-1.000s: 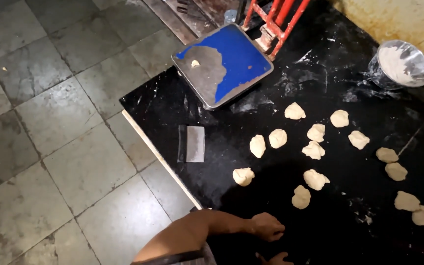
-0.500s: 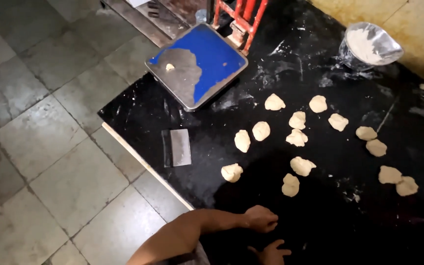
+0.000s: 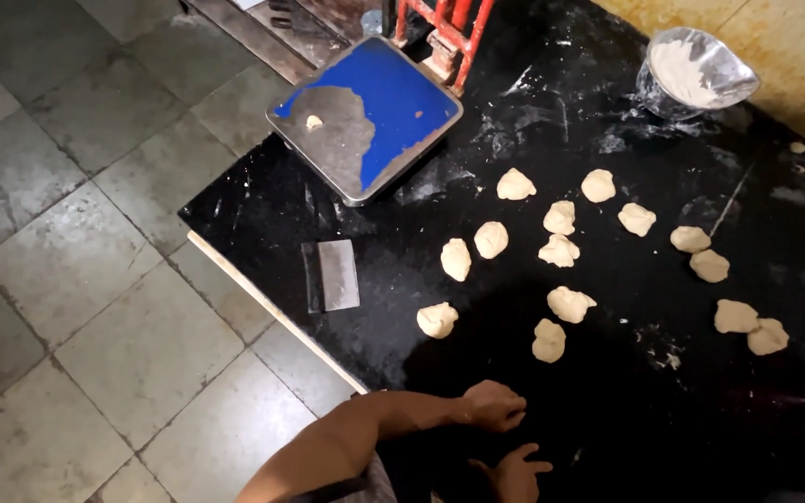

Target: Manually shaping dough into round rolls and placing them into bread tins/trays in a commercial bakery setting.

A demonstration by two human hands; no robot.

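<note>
My left hand (image 3: pixel 494 406) is curled shut on the black table (image 3: pixel 328 205); what it covers is hidden. My right hand (image 3: pixel 517 470) lies open just beside it, dough pieces (image 3: pixel 549 340) farther off.

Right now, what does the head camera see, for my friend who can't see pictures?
Two bare hands, left hand and right hand, rest low on a black table. Beyond them lie many small dough pieces, a metal scraper, a blue-topped scale and a bowl of flour.

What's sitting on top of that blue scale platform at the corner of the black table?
A single small bit of dough rests on the blue scale platform, on its worn grey patch. Whatever lies beneath the platform is covered.
</note>
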